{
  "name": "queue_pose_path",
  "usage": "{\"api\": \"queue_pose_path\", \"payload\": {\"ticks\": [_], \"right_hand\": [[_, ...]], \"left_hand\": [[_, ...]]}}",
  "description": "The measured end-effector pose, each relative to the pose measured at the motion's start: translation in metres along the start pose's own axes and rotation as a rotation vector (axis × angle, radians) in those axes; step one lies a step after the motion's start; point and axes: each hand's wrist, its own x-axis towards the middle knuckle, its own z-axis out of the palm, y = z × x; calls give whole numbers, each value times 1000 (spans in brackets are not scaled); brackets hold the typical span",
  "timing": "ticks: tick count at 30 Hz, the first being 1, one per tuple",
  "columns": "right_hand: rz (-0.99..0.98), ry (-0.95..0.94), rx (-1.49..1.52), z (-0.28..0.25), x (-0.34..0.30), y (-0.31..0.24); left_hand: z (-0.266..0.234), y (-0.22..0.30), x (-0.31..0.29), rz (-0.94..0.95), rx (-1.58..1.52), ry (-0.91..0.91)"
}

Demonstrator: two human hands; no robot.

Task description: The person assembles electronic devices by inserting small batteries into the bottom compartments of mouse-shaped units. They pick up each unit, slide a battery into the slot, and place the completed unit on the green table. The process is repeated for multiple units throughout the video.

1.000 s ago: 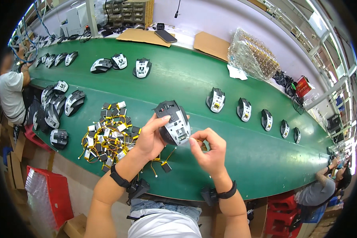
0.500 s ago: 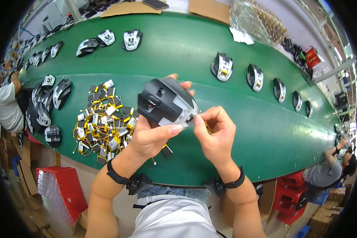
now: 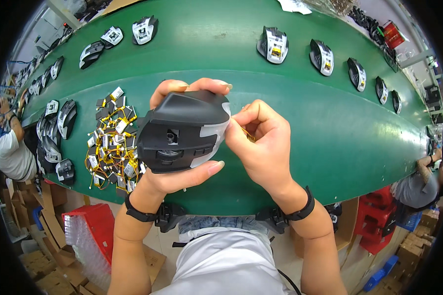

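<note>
My left hand [image 3: 182,179] is wrapped round a black and grey computer mouse [image 3: 187,130], thumb on the near side and fingers over the far side. The mouse is held tilted above the bench. My right hand [image 3: 263,142] pinches thin yellow-orange battery wires [image 3: 251,135] close to the mouse's grey end. The tips of the pinch touch that end, and the wires' own ends are hidden. Any battery in the right palm is out of sight. Left of the mouse lies a heap of small silver and black batteries [image 3: 114,142] with yellow tape and thin wires.
On the green bench [image 3: 330,147], mice with yellow battery pieces, such as the nearest mouse [image 3: 273,45], stand in a row at the far right. More mice [image 3: 144,30] stand far left, beside a mouse pile [image 3: 51,132]. Co-workers sit at both sides. Red stools [image 3: 376,219] stand below.
The mouse has turned in my left hand, hiding its grey opening, and looks larger and nearer. My right hand stays pinched at its grey end. The view has shifted.
</note>
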Motion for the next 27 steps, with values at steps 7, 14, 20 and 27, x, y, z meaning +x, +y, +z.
{"api": "queue_pose_path", "payload": {"ticks": [7,14,20,27], "right_hand": [[-3,-7,-19,-3,2,5],[-178,66,-163,-3,-3,8],[-54,49,-67,-2,-5,8],[154,-36,196,-1,-5,5]], "left_hand": [[3,1,0,-48,8,59],[6,2,-3,-72,-7,71],[3,0,-3,-59,10,17],[-1,0,-1,-82,8,40]]}}
